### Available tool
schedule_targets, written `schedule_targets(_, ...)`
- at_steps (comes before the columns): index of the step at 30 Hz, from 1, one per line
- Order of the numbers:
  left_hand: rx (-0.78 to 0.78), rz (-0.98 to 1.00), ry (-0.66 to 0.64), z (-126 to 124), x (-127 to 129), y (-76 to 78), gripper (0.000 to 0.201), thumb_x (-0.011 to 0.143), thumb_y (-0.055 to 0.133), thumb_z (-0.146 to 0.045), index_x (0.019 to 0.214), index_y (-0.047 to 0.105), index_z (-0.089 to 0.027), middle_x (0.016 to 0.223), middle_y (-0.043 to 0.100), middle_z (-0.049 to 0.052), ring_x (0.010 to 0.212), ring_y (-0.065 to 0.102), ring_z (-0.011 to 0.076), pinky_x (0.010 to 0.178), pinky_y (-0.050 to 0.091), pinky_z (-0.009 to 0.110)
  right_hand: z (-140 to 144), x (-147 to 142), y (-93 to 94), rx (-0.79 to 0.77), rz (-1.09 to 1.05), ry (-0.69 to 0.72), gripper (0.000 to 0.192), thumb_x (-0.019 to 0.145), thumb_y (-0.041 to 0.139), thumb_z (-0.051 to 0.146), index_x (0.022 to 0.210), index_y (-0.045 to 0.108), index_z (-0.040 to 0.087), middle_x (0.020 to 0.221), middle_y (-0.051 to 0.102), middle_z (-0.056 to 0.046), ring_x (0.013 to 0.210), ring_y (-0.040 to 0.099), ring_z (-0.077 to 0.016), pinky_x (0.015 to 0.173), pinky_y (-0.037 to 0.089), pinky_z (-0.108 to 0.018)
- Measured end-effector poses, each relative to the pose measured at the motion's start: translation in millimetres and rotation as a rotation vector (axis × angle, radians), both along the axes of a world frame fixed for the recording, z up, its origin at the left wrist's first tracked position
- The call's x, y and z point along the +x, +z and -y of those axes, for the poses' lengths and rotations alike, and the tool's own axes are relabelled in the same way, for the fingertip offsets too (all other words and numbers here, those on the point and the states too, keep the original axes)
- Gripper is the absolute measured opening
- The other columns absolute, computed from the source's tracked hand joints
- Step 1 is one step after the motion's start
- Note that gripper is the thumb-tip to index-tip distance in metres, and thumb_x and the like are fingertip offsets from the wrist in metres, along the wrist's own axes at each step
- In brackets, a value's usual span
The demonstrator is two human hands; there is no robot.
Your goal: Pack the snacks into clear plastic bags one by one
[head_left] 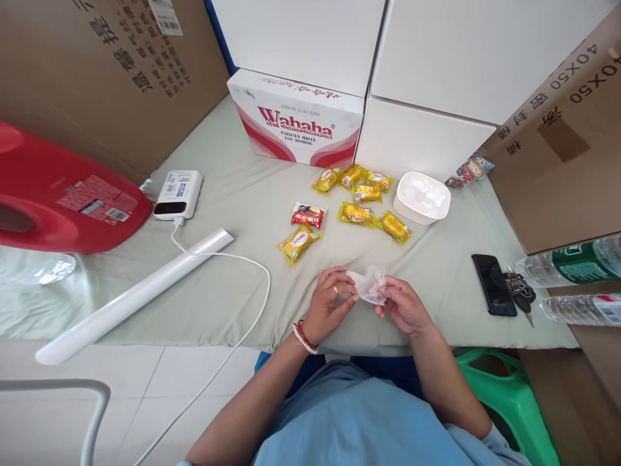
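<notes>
Close to the table's front edge, a small crumpled piece of thin translucent plastic (369,285) is stretched between my hands; I cannot tell whether it is a bag or a glove. My left hand (330,301), with a ring and bracelets, pinches its left edge at the fingertips. Thumb and fingers of my right hand (400,303) are closed on its right side. Beyond the hands lie a yellow-wrapped snack (299,244) and a red-wrapped snack (309,215). Several more yellow-wrapped snacks (356,214) are grouped farther back, beside a white plastic bowl (423,198).
At left are a red jug (68,194), a white power bank (178,194) with a cable, and a long white tube (136,294). A Wahaha carton (298,123) stands behind. At right lie a phone (493,285), keys (521,291) and plastic bottles (582,262).
</notes>
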State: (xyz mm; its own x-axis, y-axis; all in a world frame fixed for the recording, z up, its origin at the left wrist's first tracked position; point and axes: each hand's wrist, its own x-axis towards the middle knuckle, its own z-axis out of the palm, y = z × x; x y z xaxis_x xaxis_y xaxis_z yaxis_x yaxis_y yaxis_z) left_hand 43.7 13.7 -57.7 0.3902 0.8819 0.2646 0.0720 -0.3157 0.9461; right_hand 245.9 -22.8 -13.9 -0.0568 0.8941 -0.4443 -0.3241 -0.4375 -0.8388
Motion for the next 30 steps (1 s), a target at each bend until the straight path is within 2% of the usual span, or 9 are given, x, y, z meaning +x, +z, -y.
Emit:
schedule_targets(3,-0.266,0.217,0.030,-3.8,-2.9,-6.4,0.026,0.093,0.069,-0.047,0.091,0.068,-0.021,0.094,0.068,0.006,0.096,0.063,0.0212,0.092,0.049,0.037,-3.7,6.0,-2.1,-0.017,-0.057,-0.035,0.028,0.068,0.082,0.042,0.071,0.067,0.019,0.054,0.056,0.003,0.038,0.044,-0.0082,0.034,0.034,-0.021)
schedule_targets(6,-0.427,0.335,0.161,-5.9,-4.3,-11.3,0.033,0.090,0.072,-0.052,0.090,0.064,-0.020,0.084,0.063,0.001,0.079,0.057,0.0147,0.077,0.046,0.028,-6.6,9.7,-6.3,-0.008,-0.031,-0.128,0.033,0.069,0.083,0.043,0.067,0.060,0.020,0.053,0.051,0.005,0.038,0.041,-0.0071,0.034,0.033,-0.020)
schedule_targets(10,-0.457,0.362,0.213,-4.2,-2.6,-12.5,0.034,0.092,0.070,-0.052,0.092,0.060,-0.020,0.082,0.061,0.000,0.077,0.055,0.0132,0.074,0.044,0.026,-8.9,10.5,-12.6,0.032,0.137,-0.288,0.038,0.068,0.087,0.048,0.069,0.061,0.020,0.059,0.055,0.004,0.047,0.046,-0.0081,0.040,0.036,-0.020)
schedule_targets(15,-0.471,0.383,0.215,-1.8,-1.9,-14.7,0.033,0.092,0.069,-0.052,0.092,0.059,-0.021,0.080,0.061,-0.001,0.076,0.056,0.0134,0.075,0.044,0.026,-9.9,13.2,-18.4,0.116,0.286,-0.367,0.040,0.070,0.086,0.052,0.072,0.062,0.020,0.064,0.055,0.004,0.053,0.046,-0.0087,0.047,0.039,-0.021)
schedule_targets(20,-0.509,0.471,0.318,-5.0,-1.7,-19.1,0.035,0.093,0.066,-0.056,0.095,0.055,-0.023,0.074,0.055,-0.004,0.069,0.052,0.0129,0.072,0.045,0.026,1.5,8.0,-11.5,0.332,0.586,-0.560,0.032,0.085,0.076,0.050,0.090,0.063,0.022,0.074,0.057,0.004,0.060,0.047,-0.0100,0.055,0.041,-0.023)
schedule_targets(23,-0.485,0.464,0.362,-5.2,-1.7,-16.7,0.034,0.094,0.065,-0.056,0.096,0.055,-0.023,0.076,0.055,-0.004,0.069,0.050,0.0130,0.068,0.043,0.025,5.9,-5.0,-3.9,0.350,0.648,-0.364,0.032,0.094,0.064,0.053,0.093,0.065,0.021,0.073,0.061,0.002,0.057,0.048,-0.0108,0.054,0.040,-0.024)
schedule_targets(26,-0.371,0.355,0.302,-0.5,-2.1,-9.7,0.029,0.097,0.062,-0.052,0.095,0.058,-0.023,0.079,0.057,-0.002,0.073,0.052,0.0140,0.071,0.044,0.027,-3.0,-21.2,-3.5,0.263,0.646,-0.087,0.045,0.090,0.066,0.058,0.117,0.066,0.021,0.096,0.073,-0.004,0.054,0.049,-0.0100,0.053,0.043,-0.026)
schedule_targets(28,-0.228,0.262,0.220,5.0,-3.0,-5.1,0.024,0.098,0.062,-0.046,0.093,0.063,-0.022,0.084,0.060,0.001,0.079,0.055,0.0158,0.077,0.045,0.029,-13.8,-28.8,-8.1,0.223,0.674,-0.012,0.056,0.082,0.073,0.055,0.126,0.063,0.022,0.104,0.074,-0.005,0.053,0.049,-0.0095,0.054,0.044,-0.026)
schedule_targets(30,-0.114,0.206,0.157,10.8,-4.5,-2.8,0.020,0.097,0.064,-0.041,0.090,0.066,-0.022,0.091,0.063,0.004,0.088,0.058,0.0179,0.084,0.047,0.033,-23.7,-31.3,-13.9,0.215,0.665,0.015,0.048,0.080,0.074,0.051,0.116,0.068,0.021,0.095,0.074,-0.004,0.056,0.051,-0.0112,0.057,0.045,-0.027)
